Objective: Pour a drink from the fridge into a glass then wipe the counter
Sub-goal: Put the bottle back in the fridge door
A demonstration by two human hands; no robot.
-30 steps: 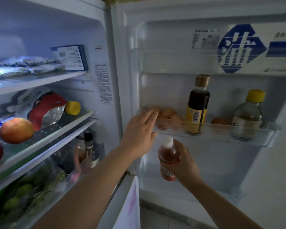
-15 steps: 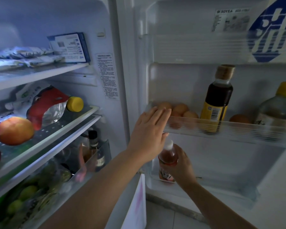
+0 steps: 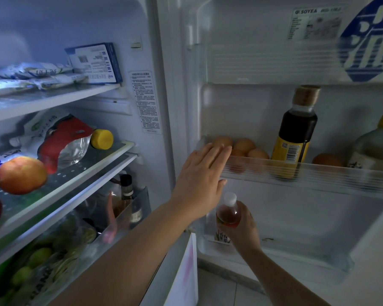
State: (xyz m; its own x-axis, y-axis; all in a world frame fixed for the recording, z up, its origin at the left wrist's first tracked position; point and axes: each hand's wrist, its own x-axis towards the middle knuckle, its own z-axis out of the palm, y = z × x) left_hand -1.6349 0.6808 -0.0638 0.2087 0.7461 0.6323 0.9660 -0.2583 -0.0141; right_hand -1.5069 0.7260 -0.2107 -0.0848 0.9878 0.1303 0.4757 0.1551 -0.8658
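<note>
A small drink bottle (image 3: 227, 214) with a white cap and reddish liquid stands upright low in the open fridge door. My right hand (image 3: 241, 228) grips it around the middle, just above the bottom door bin (image 3: 296, 252). My left hand (image 3: 202, 182) is held flat with straight fingers against the left end of the clear middle door shelf (image 3: 307, 175). Its fingertips reach the eggs there.
The middle door shelf holds several eggs (image 3: 243, 145), a dark sauce bottle (image 3: 295, 133) and a yellow-capped bottle (image 3: 378, 146). To the left, the fridge's glass shelves carry an apple (image 3: 21, 175), a red pouch (image 3: 64, 143), packets and a blue box (image 3: 95, 62). White floor tiles (image 3: 219, 288) lie below.
My right hand has lowered the drink bottle toward the bottom door bin. My left hand stays flat on the door shelf's end. The view has shifted closer and leftward.
</note>
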